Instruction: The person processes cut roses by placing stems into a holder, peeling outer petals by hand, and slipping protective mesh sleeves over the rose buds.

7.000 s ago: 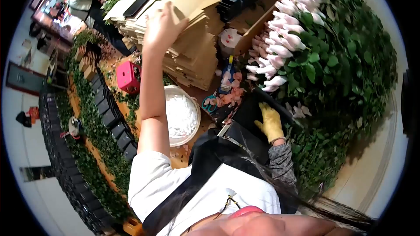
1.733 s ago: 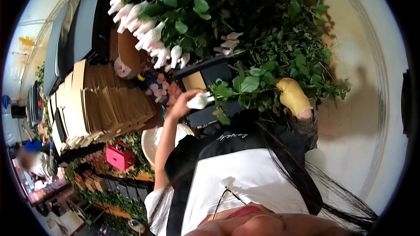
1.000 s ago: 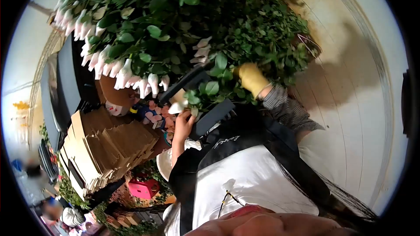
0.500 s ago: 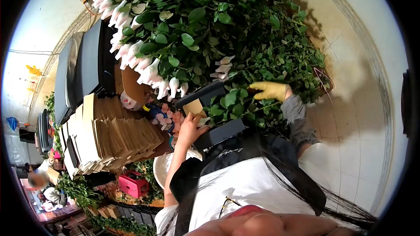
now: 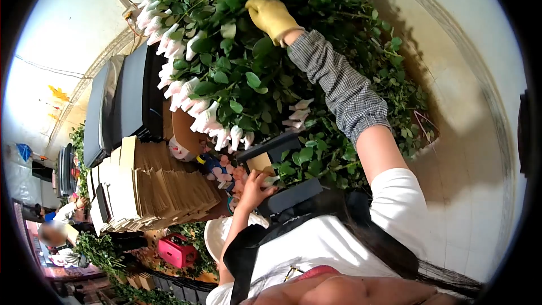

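Note:
My bare left hand (image 5: 257, 191) is at the near box, its fingers closed around a pale rose head (image 5: 271, 181) that shows at the fingertips. A tan cardboard piece (image 5: 259, 164) stands just beyond it. Leafy stems (image 5: 307, 159) lie between two dark box sides, the nearer a black panel (image 5: 293, 196). My right hand (image 5: 273, 18), in a yellow glove, reaches far over the heap of rose stems (image 5: 254, 79). Its fingers are curled among the leaves, and whatever they grip is hidden. White-netted rose heads (image 5: 206, 117) line the heap's left edge.
Left of the heap stand stacked brown cardboard sheets (image 5: 164, 192) and large dark panels (image 5: 132, 96). A pink stool (image 5: 176, 249) and a white bucket (image 5: 214, 237) are lower down. Another person (image 5: 68, 243) is at far left. A wall runs along the right.
My gloved right hand has moved from the stems beside the box up and left over the big heap. My left hand stays at the box. The view has shifted slightly.

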Demonstrator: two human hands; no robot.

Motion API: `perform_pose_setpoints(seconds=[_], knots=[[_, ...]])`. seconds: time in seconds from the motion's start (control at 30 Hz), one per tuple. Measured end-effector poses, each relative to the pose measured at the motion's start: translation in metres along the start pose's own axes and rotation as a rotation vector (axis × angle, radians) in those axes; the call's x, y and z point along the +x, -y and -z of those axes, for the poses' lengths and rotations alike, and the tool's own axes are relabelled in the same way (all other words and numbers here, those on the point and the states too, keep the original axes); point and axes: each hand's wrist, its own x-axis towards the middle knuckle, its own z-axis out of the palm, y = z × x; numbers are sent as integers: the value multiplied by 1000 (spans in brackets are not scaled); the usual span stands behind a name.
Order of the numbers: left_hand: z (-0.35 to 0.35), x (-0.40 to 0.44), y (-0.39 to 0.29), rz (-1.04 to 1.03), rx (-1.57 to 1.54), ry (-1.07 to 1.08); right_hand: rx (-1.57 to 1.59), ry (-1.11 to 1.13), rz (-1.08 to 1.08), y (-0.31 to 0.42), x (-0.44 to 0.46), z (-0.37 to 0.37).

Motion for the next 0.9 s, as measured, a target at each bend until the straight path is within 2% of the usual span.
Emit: perform_pose_setpoints(seconds=[0.07,0.13,0.2,0.27,0.3,0.33,0.4,0.5,0.53,0.6,0.63,0.67,0.73,0.77,0.83,0.9], knots=[[-2,0,0,-8,9,-9,-123,-68,28,1,37,-8],[-3,-1,0,91,25,27,-264,289,-173,6,75,-13],[-3,-1,1,35,42,-2,-407,330,-255,8,93,-34],[-4,0,2,72,-27,15,-467,410,-182,5,97,-46],[-3,1,-1,52,2,10,-484,327,-78,-8,97,-61],[-2,0,-5,38,27,7,-411,253,-185,-26,104,-90],[-2,0,-5,42,4,4,-345,342,-272,-24,106,-92],[0,3,-4,2,10,7,-336,263,-176,-36,96,-91],[2,4,-5,-1,14,11,-218,331,-214,-45,94,-87],[3,5,-6,-17,28,-13,-97,344,-97,-62,89,-79],[2,5,-6,-6,18,-16,-22,449,-67,-73,93,-76],[2,5,-5,2,13,-14,196,455,-62,-78,82,-61],[4,4,-6,-11,7,-20,407,591,28,-72,71,-8],[5,3,-10,8,33,-14,544,650,-76,-51,58,33],[4,5,-11,45,36,3,454,460,-30,-35,14,85],[1,6,-5,23,26,1,462,319,-159,-28,-31,109]])
